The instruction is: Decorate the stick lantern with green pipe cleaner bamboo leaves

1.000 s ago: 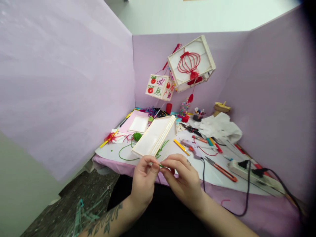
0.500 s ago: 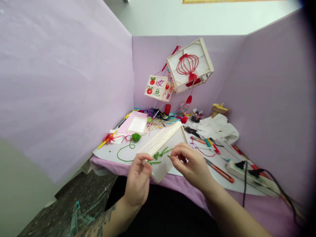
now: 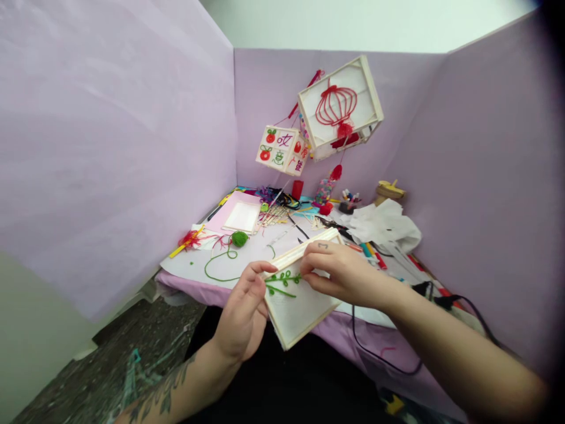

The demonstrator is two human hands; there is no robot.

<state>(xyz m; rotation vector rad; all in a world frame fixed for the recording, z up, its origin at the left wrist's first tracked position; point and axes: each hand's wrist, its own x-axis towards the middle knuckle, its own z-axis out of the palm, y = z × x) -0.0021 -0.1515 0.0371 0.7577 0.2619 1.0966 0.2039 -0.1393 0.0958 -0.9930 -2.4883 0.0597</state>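
Note:
A box-like wooden frame covered with white translucent paper [image 3: 300,315] is tilted toward me over the table's front edge. My left hand [image 3: 247,306] is closed on its left corner, thumb in front. Green yarn [image 3: 282,279] lies on the paper, shaped like a stem with small loops and a second strand below. My right hand [image 3: 339,274] is over the panel, its fingers pinched together at the right end of the yarn stem. What sits between those fingertips, if anything, is too small to make out.
A green yarn ball [image 3: 239,238] trails its strand across the white tabletop. Two decorated lanterns, one with a red lantern design [image 3: 336,107] and a smaller one [image 3: 282,150], hang at the back. Crumpled white paper [image 3: 384,227] and a black power cord [image 3: 384,358] are on the right.
The frame has turned, showing more of its paper face. My right hand has moved slightly right and over the panel, its fingertips now at the yarn stem's end.

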